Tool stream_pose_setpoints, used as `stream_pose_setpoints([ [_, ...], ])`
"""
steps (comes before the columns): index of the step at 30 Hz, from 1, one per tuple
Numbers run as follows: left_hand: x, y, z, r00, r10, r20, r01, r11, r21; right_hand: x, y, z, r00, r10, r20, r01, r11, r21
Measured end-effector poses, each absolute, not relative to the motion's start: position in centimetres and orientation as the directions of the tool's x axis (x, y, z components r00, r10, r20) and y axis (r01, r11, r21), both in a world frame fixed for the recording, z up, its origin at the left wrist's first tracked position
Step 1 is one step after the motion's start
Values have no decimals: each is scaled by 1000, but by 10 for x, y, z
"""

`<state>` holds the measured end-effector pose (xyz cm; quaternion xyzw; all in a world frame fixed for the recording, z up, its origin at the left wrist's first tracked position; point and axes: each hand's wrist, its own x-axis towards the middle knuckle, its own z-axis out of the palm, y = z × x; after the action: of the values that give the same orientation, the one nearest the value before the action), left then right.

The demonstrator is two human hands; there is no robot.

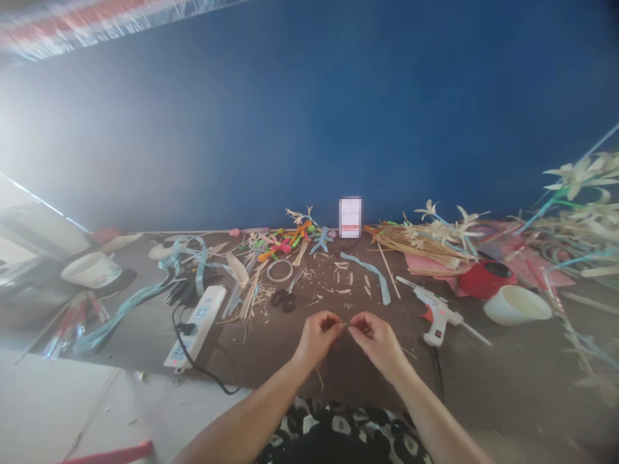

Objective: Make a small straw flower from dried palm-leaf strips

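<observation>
Over the near middle of the dark table, my left hand (321, 334) and my right hand (372, 336) meet fingertip to fingertip. Both are closed in a pinch around something small and thin, too tiny to name. Beyond them lie small pale dried-leaf scraps (344, 278) and a light blue ribbon (370, 274). Black-handled scissors (284, 298) rest a little past my left hand, beside a roll of clear tape (279, 270). To the right of my right hand is a white glue gun (436, 311) with an orange trigger.
A white power strip (200, 325) with a black cord lies at the left. White cups (91, 269), a cream cup (517, 306) and a red container (485, 279) stand at the sides. Dried stalks (420, 247), pale flowers (578, 174) and bright pipe-cleaner pieces (280, 247) line the back by the blue wall.
</observation>
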<state>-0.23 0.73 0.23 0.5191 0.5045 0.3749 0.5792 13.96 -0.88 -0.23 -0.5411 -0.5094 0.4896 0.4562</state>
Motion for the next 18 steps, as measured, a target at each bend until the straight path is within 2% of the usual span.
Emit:
stream_pose_setpoints([
  [2,-1,7,3,210,945,-250,21,251,968,140,-9,-2,-4,1000,-16,191,-15,-982],
  [5,-1,6,6,257,897,-360,-104,396,912,140,-9,-1,-15,1000,-25,239,-20,-971],
  [10,-6,6,10,494,712,-499,-289,676,678,138,-8,0,-42,999,-33,237,-22,-971],
  [13,-7,7,8,525,668,-528,-340,733,589,135,-8,1,-11,1000,26,237,28,-971],
  [18,-4,8,4,412,691,-594,-407,723,559,133,-12,9,16,984,176,383,157,-910],
])
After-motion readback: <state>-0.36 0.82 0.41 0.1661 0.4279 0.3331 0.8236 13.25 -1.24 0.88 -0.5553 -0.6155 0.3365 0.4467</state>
